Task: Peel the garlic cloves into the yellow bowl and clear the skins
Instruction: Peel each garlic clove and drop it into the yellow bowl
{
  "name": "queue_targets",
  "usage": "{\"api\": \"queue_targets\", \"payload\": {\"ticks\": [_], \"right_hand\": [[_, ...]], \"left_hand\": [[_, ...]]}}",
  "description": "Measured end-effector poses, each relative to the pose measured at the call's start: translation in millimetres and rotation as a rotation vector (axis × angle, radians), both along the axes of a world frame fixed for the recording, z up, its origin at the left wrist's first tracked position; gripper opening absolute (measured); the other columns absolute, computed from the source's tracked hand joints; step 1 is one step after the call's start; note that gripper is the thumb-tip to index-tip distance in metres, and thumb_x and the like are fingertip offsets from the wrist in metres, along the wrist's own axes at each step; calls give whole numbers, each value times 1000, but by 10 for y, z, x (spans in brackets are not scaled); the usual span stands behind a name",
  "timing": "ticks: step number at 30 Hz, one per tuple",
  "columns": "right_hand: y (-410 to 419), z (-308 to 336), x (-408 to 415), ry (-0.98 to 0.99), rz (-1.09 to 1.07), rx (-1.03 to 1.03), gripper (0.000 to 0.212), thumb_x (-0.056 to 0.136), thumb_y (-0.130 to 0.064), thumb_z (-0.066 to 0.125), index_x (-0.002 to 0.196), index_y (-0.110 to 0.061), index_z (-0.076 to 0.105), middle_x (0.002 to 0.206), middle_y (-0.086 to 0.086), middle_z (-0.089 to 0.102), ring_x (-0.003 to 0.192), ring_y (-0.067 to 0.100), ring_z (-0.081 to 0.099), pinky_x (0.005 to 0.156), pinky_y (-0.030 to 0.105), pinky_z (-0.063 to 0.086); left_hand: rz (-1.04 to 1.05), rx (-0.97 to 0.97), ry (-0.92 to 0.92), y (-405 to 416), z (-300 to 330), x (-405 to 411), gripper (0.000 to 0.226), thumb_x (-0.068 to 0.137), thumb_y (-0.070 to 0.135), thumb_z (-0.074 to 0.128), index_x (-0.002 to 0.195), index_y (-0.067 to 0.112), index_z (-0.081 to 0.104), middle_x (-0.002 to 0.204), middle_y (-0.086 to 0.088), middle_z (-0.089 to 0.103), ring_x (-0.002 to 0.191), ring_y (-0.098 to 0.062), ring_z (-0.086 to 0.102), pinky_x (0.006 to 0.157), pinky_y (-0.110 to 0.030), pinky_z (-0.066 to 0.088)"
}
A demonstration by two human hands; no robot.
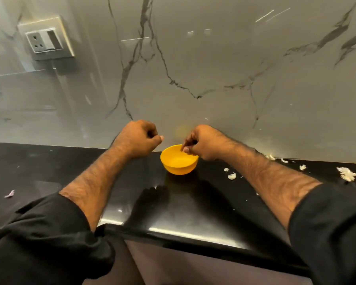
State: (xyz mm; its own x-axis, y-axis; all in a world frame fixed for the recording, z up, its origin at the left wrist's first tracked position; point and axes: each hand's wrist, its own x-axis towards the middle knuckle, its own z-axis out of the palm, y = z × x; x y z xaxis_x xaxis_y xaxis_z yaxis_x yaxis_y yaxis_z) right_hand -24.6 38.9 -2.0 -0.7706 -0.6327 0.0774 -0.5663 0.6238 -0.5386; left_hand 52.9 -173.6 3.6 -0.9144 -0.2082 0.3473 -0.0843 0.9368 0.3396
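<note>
Right hand: my right hand hangs over the far rim of the yellow bowl, fingers curled with tips pinched together, likely to let a clove fall inside; whether they hold anything I cannot tell.
Left hand: my left hand is a loose fist just left of the bowl, thumb out; its contents are hidden.
Bowl: on the black countertop, central, within easy reach of both hands.
Skins: garlic skins lie scattered to the right by the marble backsplash, not yet cleared.
</note>
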Motion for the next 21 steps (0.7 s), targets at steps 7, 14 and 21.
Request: {"api": "queue_targets", "payload": {"ticks": [7, 14, 21], "right_hand": [[111, 21, -156, -45, -1, -84, 22, 84, -3, 84, 83, -24, 77, 85, -1, 75, 78, 10, 67, 74, 27, 54], [1215, 51, -308, 1, -200, -89, 41, 99, -48, 62, 76, -21, 82, 82, -9, 78, 87, 13, 71, 85, 39, 54], [1920, -252, -330, 10, -183, 54, 8, 89, -39, 83, 94, -36, 78, 91, -16, 75, 88, 2, 70, 77, 24, 53]], "left_hand": [[-51, 33, -15, -47, -41, -2, 24, 98, 43, 72, 85, 24, 70, 79, 3, 71, 79, -17, 71, 80, -48, 64], [-219, -18, 25, 603, 24, -260, 20, 97, 40, 73, 86, 23, 71, 81, 7, 70, 83, -17, 69, 76, -39, 61], [-339, -18, -32, 1433, -133, -605, 19, 96, 44, 71, 88, 27, 71, 84, 13, 71, 82, -6, 67, 81, -38, 62]]}}
